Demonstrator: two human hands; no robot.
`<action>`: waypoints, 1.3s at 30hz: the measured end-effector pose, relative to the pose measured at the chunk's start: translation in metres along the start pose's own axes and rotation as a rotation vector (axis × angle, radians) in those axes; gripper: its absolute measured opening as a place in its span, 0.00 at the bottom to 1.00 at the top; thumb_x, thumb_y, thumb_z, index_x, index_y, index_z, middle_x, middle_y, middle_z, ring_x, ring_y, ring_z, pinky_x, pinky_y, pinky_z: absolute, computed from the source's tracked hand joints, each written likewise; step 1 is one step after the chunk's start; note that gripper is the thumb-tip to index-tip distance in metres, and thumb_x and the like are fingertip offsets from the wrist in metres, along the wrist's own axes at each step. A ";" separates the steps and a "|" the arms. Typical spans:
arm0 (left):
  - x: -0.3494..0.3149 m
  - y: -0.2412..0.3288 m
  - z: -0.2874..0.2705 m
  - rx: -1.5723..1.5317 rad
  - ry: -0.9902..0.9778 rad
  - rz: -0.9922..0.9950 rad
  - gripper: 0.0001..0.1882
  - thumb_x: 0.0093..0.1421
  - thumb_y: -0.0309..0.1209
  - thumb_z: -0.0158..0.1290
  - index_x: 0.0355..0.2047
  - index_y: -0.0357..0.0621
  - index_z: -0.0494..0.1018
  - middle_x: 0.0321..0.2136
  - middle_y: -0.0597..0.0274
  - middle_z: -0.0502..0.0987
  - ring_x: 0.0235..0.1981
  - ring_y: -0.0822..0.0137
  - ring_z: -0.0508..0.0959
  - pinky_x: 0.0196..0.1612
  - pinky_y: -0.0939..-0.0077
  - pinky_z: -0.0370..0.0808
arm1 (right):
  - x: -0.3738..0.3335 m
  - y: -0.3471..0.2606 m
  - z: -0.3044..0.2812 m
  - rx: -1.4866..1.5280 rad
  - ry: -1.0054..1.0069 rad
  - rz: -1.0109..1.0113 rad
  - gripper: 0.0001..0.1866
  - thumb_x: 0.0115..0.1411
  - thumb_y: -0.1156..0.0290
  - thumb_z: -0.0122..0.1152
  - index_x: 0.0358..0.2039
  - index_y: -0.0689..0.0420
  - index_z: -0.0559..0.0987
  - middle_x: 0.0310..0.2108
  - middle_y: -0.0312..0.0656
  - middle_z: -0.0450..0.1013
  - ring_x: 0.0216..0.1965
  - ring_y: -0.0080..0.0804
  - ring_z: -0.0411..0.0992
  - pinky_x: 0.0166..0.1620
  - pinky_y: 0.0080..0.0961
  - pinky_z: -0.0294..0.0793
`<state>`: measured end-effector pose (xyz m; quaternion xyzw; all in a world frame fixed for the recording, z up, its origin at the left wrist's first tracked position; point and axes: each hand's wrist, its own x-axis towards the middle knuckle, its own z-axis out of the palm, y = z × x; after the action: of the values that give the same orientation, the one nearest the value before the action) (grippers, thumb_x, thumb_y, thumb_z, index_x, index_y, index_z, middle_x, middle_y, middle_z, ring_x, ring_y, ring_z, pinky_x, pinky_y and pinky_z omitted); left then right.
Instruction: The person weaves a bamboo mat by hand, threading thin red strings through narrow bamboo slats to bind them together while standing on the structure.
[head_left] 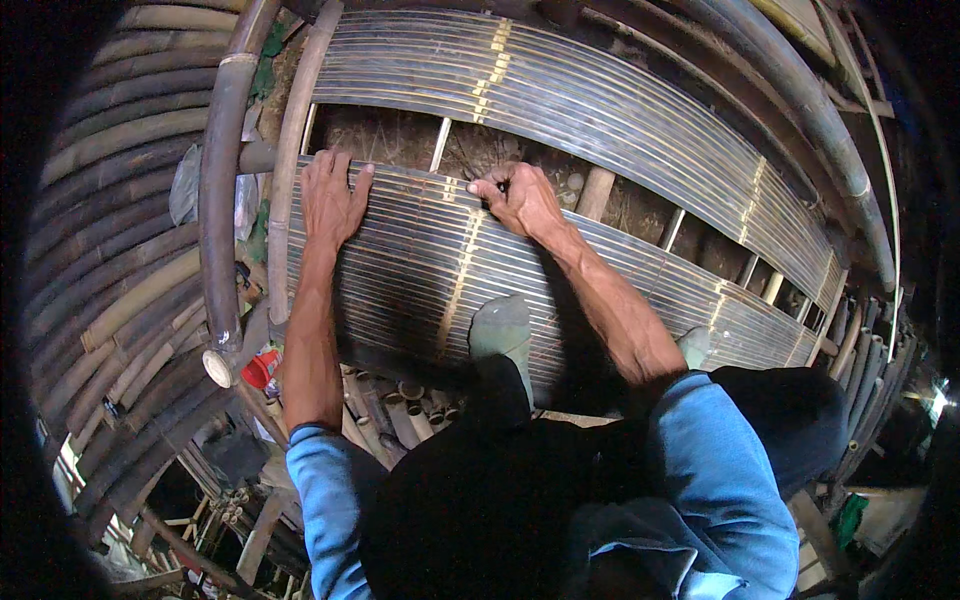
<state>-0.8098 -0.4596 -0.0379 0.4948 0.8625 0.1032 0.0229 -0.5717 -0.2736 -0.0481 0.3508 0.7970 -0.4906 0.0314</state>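
Observation:
Under my hands lies a near panel of narrow split bamboo slats [400,235], set side by side with thin gaps and crossed by pale bands. My left hand [333,200] rests on its far edge at the left end, with fingers stretched out and thumb apart. Farther right along that edge is my right hand [525,200], its fingers curled and thumb pressed in close. Whatever sits in that grip is too small to tell. Beyond an opening, a second slatted panel [570,85] runs roughly parallel to the near one.
My feet, in grey-green socks [502,335], stand on the near panel. Thick bamboo poles [222,190] frame the left side, with stacked poles [130,210] beyond. Pale crossbars [440,145] span the opening between the panels. A red object [262,368] lies by a pole end.

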 end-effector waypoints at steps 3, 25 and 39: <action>0.002 -0.009 0.011 0.005 0.013 0.042 0.22 0.66 0.43 0.52 0.48 0.36 0.74 0.47 0.46 0.74 0.53 0.47 0.72 0.57 0.52 0.64 | 0.002 0.011 0.005 0.011 0.130 -0.092 0.17 0.59 0.53 0.65 0.34 0.54 0.87 0.25 0.59 0.77 0.31 0.59 0.78 0.39 0.48 0.77; -0.085 0.068 0.030 -0.184 -0.040 -0.320 0.07 0.66 0.28 0.48 0.34 0.37 0.73 0.38 0.46 0.76 0.43 0.45 0.74 0.48 0.54 0.70 | -0.002 0.013 0.005 -0.063 0.078 -0.138 0.26 0.60 0.40 0.59 0.38 0.49 0.88 0.33 0.57 0.80 0.37 0.58 0.79 0.44 0.49 0.78; -0.048 0.024 -0.060 -1.575 -0.027 -0.582 0.20 0.74 0.36 0.43 0.21 0.47 0.65 0.17 0.67 0.64 0.18 0.71 0.64 0.29 0.71 0.67 | -0.009 0.015 -0.004 -0.113 0.046 -0.029 0.27 0.59 0.35 0.57 0.41 0.42 0.88 0.32 0.55 0.81 0.37 0.55 0.80 0.45 0.48 0.79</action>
<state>-0.7736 -0.4982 0.0227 0.0933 0.6313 0.6593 0.3976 -0.5552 -0.2715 -0.0538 0.3481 0.8289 -0.4372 0.0257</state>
